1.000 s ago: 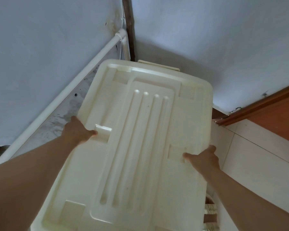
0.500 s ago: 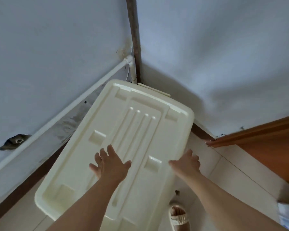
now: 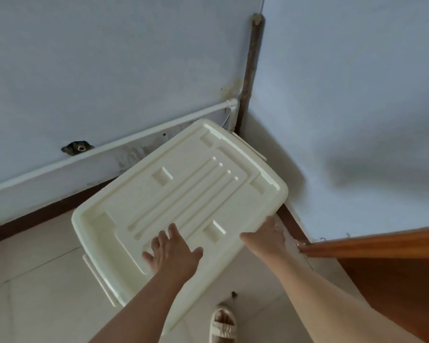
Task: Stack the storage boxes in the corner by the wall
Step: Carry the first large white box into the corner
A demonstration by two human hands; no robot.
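Cream storage box (image 3: 183,194), lid on, stands on the tiled floor (image 3: 35,280) in the corner where the two pale blue walls (image 3: 109,58) meet; its far short end sits close to the corner, near the brown vertical strip (image 3: 252,70) and the white pipe (image 3: 134,139) that runs along the left-hand wall. Box is skewed relative to both walls, long axis running from lower left to upper right. Left hand (image 3: 174,251) lies palm down on the lid near its near edge, fingers (image 3: 172,231) straight and spread, flat on the surface just short of the raised ribs; thumb out to the right; nothing grasped. Right hand (image 3: 268,237) is at the lid's right-hand long edge, next to the near corner; thumb points left over the rim, fingers drop past the edge on the far side, so whether they curl under the rim cannot be told. A recessed square on the lid lies between the two hands. A wooden door frame (image 3: 369,243) is at right, just beside the right hand. A foot in a light sandal (image 3: 222,323) shows on the floor below the box.
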